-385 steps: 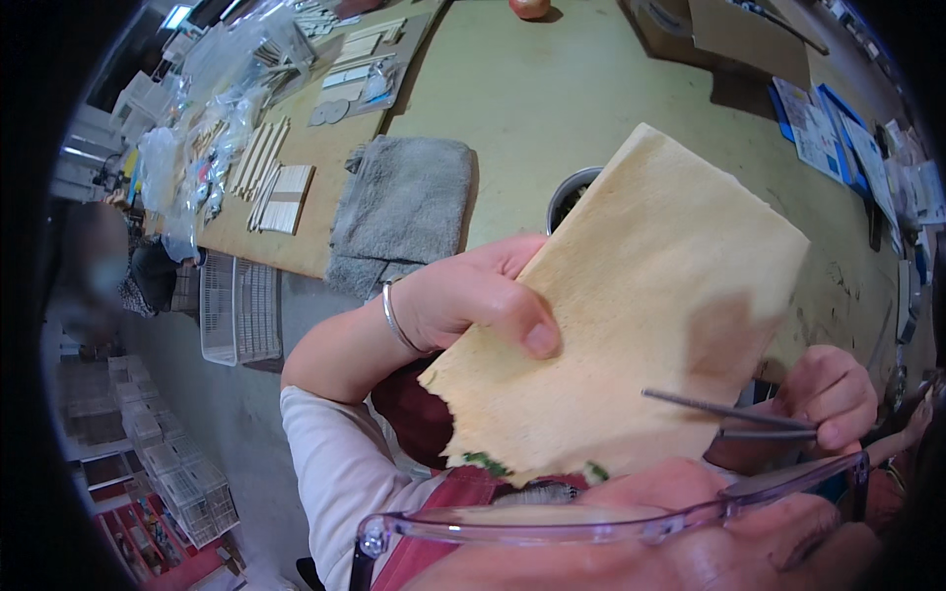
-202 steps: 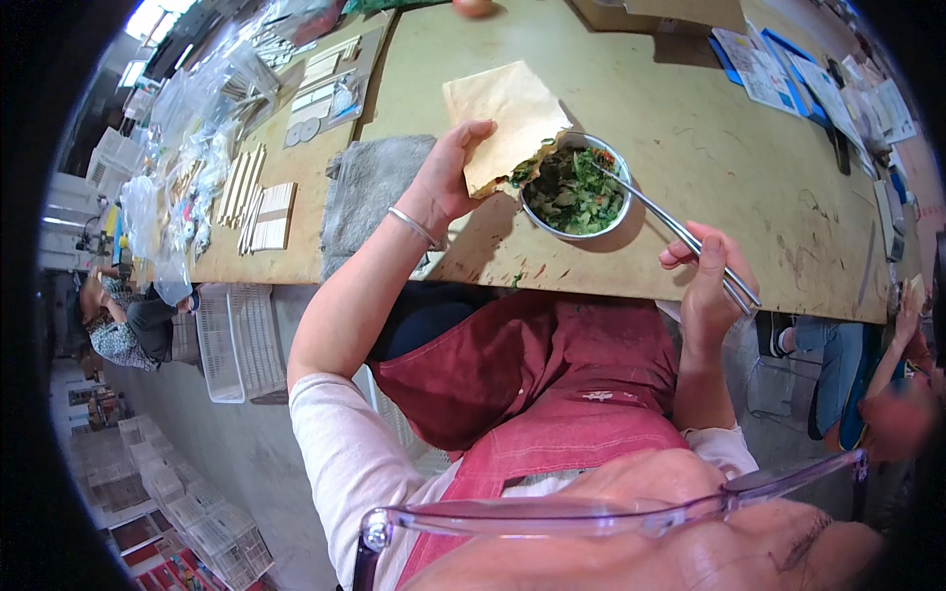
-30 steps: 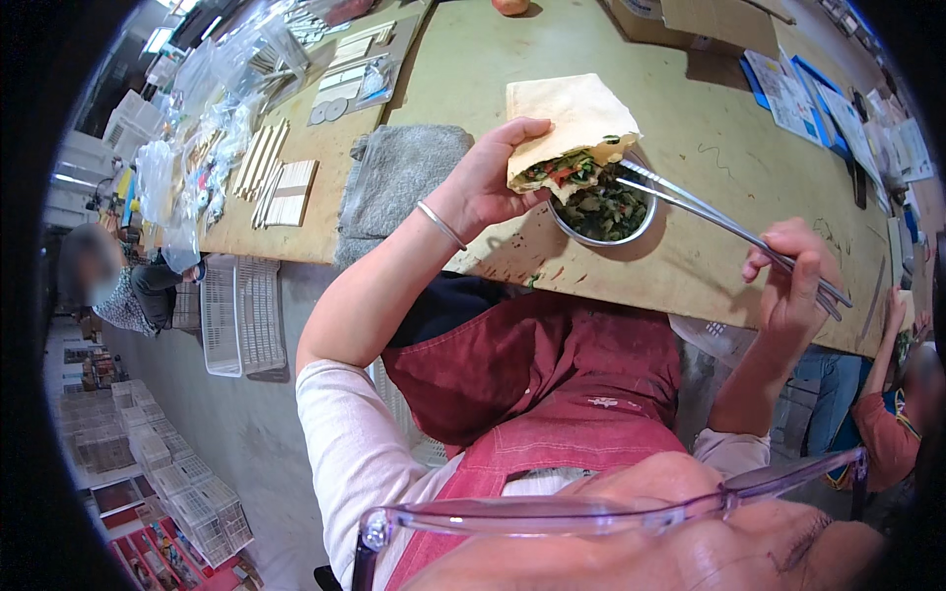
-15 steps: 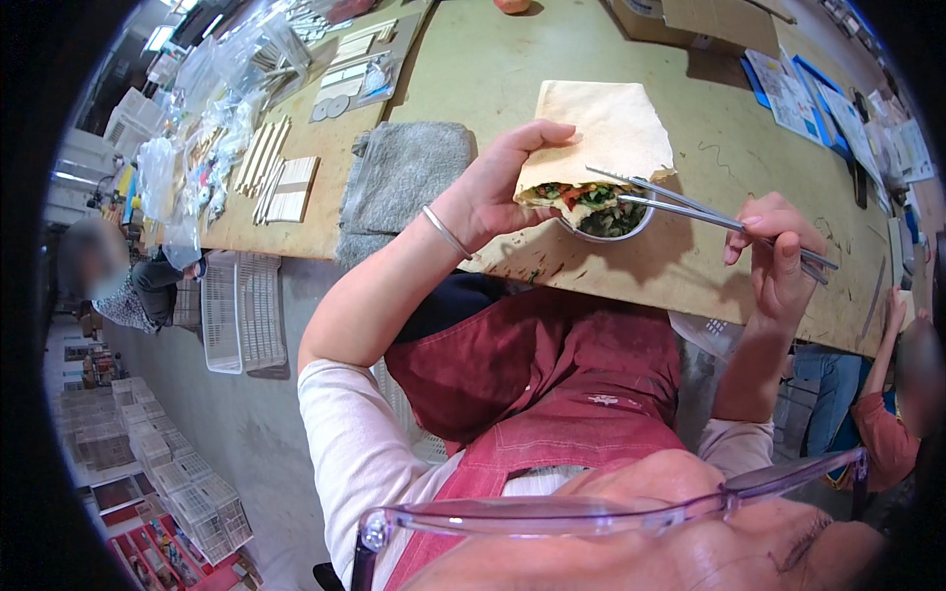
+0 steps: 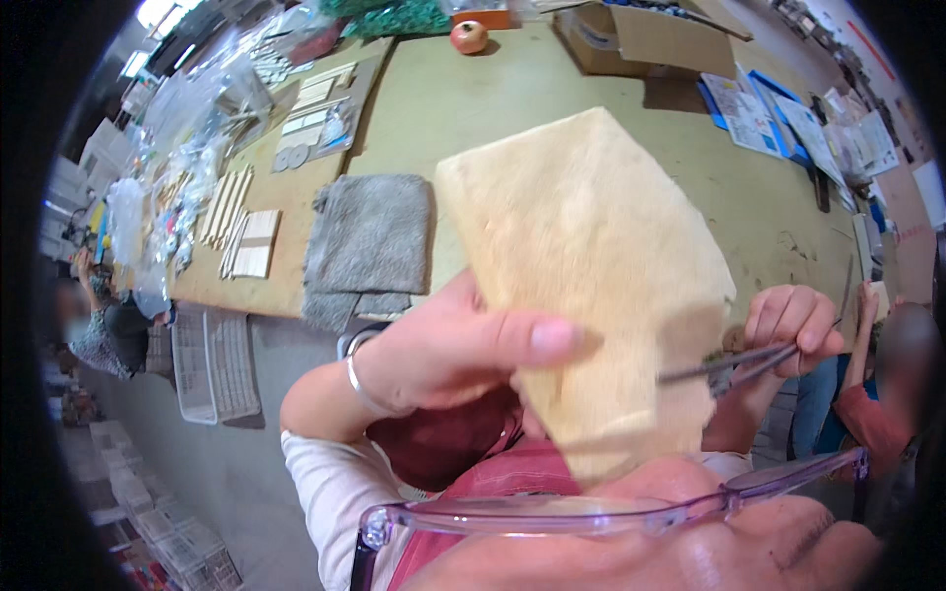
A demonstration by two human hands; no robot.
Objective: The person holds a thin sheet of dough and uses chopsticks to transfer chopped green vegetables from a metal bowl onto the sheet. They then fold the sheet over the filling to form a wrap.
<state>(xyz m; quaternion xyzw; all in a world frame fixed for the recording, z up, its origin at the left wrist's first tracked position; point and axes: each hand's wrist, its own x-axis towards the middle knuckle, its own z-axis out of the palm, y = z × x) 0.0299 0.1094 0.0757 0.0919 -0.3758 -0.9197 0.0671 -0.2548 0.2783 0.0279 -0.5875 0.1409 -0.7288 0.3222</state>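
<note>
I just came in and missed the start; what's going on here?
A person's left hand holds a large folded bread up, its lower end close to the face. The right hand grips dark chopsticks beside it. A grey towel lies on the table, with a reddish fruit farther back.

The flatbread (image 5: 591,227) is pale golden tan; chopsticks (image 5: 694,372) at its four o'clock are dark grey. The towel (image 5: 370,236) at nine is plain grey, the apron (image 5: 498,468) at seven maroon, the spectacle frame (image 5: 463,516) at six translucent purple, the pomegranate (image 5: 469,37) at eleven orange-red, the bench (image 5: 537,94) olive-yellow.
</note>
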